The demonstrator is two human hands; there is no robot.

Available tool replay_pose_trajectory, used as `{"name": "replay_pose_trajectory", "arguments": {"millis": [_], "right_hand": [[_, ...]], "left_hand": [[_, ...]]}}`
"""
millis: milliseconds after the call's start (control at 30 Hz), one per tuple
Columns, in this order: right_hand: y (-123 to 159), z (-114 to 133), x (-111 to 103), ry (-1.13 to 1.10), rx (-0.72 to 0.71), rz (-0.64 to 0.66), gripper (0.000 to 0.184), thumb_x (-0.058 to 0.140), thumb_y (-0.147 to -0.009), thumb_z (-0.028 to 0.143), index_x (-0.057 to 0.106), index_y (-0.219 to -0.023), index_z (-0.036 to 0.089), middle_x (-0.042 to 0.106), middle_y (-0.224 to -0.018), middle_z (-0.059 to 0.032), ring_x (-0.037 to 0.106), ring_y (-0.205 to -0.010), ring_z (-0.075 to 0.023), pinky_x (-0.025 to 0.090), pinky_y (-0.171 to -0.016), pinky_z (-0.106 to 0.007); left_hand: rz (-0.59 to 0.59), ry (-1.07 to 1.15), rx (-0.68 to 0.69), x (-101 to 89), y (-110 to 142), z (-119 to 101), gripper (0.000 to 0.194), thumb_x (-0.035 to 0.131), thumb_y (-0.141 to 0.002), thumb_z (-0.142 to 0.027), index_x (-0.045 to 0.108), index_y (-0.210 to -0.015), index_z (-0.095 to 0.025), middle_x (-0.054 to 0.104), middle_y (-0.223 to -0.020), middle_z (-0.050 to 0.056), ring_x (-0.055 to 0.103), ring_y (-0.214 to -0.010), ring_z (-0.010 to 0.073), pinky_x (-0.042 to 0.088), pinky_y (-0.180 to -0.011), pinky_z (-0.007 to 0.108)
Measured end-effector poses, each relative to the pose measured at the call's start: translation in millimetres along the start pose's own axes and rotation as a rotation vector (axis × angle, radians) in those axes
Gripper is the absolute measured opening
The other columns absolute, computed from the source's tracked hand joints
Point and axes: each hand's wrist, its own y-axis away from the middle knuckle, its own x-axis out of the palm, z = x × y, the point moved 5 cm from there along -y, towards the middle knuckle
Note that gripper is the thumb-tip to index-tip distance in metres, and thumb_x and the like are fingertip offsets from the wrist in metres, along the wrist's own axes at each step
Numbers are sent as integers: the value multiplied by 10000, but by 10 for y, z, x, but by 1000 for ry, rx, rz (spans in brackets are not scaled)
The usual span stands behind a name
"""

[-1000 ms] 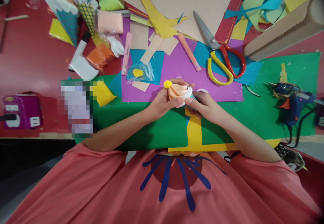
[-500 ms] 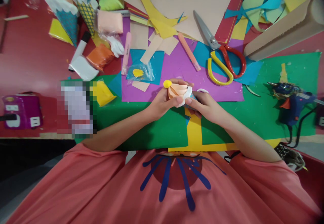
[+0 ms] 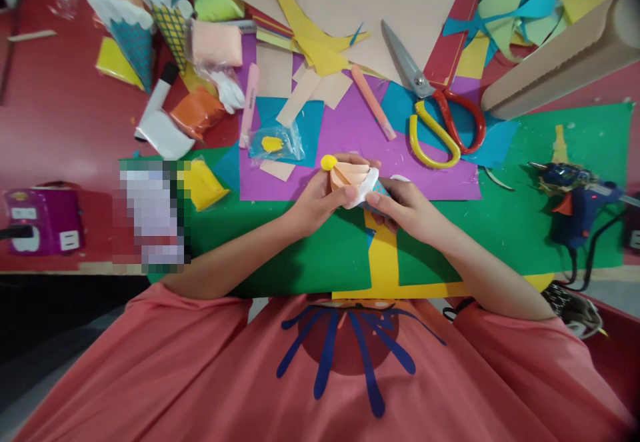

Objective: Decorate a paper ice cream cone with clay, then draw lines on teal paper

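A paper ice cream cone (image 3: 350, 174) lies sideways between my hands, just above the green sheet. It has peach paper folds, a white clay rim, a blue patterned cone and a yellow ball at its left tip. My left hand (image 3: 320, 195) is closed round the peach part, its thumb against the white rim. My right hand (image 3: 406, 203) grips the blue cone, thumb near the rim; the cone's lower end is mostly hidden by those fingers. Behind my hands, a small clear bag (image 3: 277, 143) with a yellow bit in it rests on the blue and purple paper.
Large scissors (image 3: 423, 89) lie beyond my right hand. A blue glue gun (image 3: 583, 205) with a cord is at the far right. Finished cones (image 3: 133, 42), clay packets (image 3: 199, 112) and a marker (image 3: 159, 95) crowd the back left. A purple power socket (image 3: 45, 219) stands at the left edge.
The cone has shifted slightly left and turned a little, its yellow ball moving left and up. Both hands keep their hold on it.
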Motion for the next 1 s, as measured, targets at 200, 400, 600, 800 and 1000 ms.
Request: {"name": "replay_pose_trajectory", "arguments": {"millis": [200, 400, 600, 800, 1000], "right_hand": [[5, -11, 9, -65, -12, 4, 582, 500, -820, 747, 526, -791, 166, 512, -535, 49, 461, -379, -52, 335, -350, -176], [12, -14, -1, -100, -10, -4, 564, 523, -820, 729, 520, -837, 165, 527, -553, 54, 469, -370, -50, 339, -338, -172], [28, -7, -42, -112, 15, -23, 529, 575, -821, 682, 535, -928, 165, 531, -553, 63, 479, -368, -58, 344, -350, -180], [21, -17, -120, -67, -21, -84, 498, 617, -819, 641, 540, -941, 164, 552, -603, 54, 450, -386, -47, 322, -370, -191], [11, -11, -126, -54, 10, -90, 586, 532, -799, 750, 535, -840, 165, 495, -564, 54, 424, -395, -52, 300, -367, -201]], "left_hand": [[-7, -1, 8, 3, -4, -37, 531, 784, -717, -530, 588, -1093, -210, 692, -1171, 73, 624, -1173, 235, 497, -969, 338], [-74, -54, 0, -45, -20, -48, 560, 749, -730, -571, 604, -1122, -198, 677, -1199, 79, 590, -1230, 264, 469, -1039, 392], [-78, -85, 63, -127, -52, -48, 529, 768, -712, -570, 632, -1113, -252, 672, -1188, 48, 618, -1164, 266, 495, -987, 415], [-94, -108, 48, -147, -47, -48, 574, 826, -636, -572, 633, -1080, -264, 677, -1118, 52, 640, -1057, 255, 527, -861, 366], [-66, -173, 115, -127, -39, -53, 531, 856, -635, -497, 592, -1015, -237, 657, -1063, 24, 637, -1006, 170, 514, -860, 287]]}}
